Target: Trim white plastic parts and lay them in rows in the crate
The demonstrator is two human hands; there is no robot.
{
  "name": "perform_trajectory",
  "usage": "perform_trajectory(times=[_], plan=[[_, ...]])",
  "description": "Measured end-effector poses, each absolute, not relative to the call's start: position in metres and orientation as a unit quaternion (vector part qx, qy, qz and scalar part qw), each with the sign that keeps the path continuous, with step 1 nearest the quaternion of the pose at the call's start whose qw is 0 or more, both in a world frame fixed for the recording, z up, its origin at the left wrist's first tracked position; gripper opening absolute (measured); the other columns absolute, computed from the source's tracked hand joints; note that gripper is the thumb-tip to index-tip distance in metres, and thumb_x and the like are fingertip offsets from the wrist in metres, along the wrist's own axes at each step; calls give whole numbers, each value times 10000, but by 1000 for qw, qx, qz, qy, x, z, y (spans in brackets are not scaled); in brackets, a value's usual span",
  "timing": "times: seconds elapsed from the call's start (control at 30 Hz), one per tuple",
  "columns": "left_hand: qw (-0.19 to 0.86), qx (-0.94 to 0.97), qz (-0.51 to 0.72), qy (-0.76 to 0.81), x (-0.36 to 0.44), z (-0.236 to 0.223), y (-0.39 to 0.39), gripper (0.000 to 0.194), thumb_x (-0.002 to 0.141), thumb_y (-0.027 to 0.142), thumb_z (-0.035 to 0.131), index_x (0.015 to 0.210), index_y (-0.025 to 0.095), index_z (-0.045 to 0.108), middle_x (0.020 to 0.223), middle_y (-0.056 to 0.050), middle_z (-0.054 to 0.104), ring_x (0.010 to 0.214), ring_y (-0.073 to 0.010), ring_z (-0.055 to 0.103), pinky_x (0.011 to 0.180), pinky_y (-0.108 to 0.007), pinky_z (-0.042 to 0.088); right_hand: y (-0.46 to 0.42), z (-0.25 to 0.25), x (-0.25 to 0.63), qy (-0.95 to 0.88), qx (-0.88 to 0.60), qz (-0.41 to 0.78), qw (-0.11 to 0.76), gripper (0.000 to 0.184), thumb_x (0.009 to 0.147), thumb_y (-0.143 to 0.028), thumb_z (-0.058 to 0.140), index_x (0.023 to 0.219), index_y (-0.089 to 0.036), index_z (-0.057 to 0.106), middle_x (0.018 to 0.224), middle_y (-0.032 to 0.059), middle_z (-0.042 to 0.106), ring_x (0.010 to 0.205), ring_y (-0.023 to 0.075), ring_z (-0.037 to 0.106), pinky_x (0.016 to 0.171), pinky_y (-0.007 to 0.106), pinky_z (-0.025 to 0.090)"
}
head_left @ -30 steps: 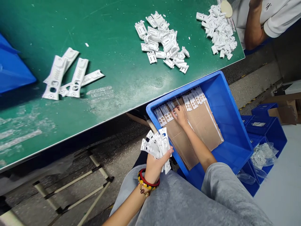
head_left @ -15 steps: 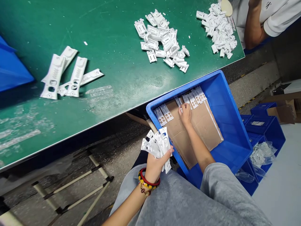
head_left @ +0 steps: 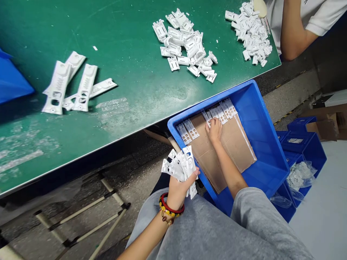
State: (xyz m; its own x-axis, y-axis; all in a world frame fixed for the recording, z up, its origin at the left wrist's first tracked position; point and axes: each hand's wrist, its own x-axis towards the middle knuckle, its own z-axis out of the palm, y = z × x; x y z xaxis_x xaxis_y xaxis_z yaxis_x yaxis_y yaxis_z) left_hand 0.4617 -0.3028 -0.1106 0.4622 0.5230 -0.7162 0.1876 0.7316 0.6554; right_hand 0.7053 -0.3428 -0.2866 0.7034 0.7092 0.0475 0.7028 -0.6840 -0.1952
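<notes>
Your left hand (head_left: 177, 191), with its red and beaded bracelets (head_left: 168, 206), is closed in a firm grip around a loose bundle of white plastic parts (head_left: 180, 168), held just above your lap and beside the corner of the crate. Your right hand (head_left: 214, 130) reaches down into a blue plastic crate (head_left: 260, 144), with its fingers (head_left: 210, 124) curled onto the row of white perforated strips (head_left: 219, 113). You cannot tell from this view whether that grip is closed on a strip.

The strips lie side by side on a cardboard sheet (head_left: 230, 144) on the crate's floor, along the edge nearest the bench. Two more strips (head_left: 187, 131) lie apart from them, a little to the left of your right hand.

Beyond the crate is the green-topped bench (head_left: 121, 47). On it sit two heaps of small white moulded parts (head_left: 184, 45) (head_left: 251, 34), with several longer white moulded pieces (head_left: 72, 85) lying to their left and a blue object (head_left: 11, 83) at the far edge of view.

A co-worker's bare forearm (head_left: 294, 39) and white sleeve (head_left: 324, 18) are at the bench's far corner. Stacked blue crates (head_left: 302, 148) stand to your right, with a clear plastic bag (head_left: 300, 175) of white parts on them, and cardboard boxes (head_left: 322, 126) lie behind.
</notes>
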Motion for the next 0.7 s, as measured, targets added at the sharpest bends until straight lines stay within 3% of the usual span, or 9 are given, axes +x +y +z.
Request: perform_trajectory(times=[0.13,0.27,0.7], plan=[[784,340,114,507,460,-117,-307,372,594,371,830,866,145,713,814,-82,755,777,-247,716,803,-371,579,-335,-282,684,-446,-883,60,133,224,949,-329,495,1057,-149,572,1135,155,550,1062,270,499,915,398,401],[783,341,116,506,458,-123,-309,395,599,385,828,889,143,713,834,-88,756,798,-256,720,821,-384,578,-326,-288,656,-550,-817,139,106,191,949,-349,512,1012,-193,603,1084,107,570,991,245,518,852,349,432],[775,350,114,514,459,-123,-309,390,576,390,840,852,141,718,846,-95,759,829,-267,718,844,-389,572,-336,-287,673,-426,-892,101,117,155,925,-223,509,1016,-169,622,1103,127,532,1029,252,487,882,364,416]])
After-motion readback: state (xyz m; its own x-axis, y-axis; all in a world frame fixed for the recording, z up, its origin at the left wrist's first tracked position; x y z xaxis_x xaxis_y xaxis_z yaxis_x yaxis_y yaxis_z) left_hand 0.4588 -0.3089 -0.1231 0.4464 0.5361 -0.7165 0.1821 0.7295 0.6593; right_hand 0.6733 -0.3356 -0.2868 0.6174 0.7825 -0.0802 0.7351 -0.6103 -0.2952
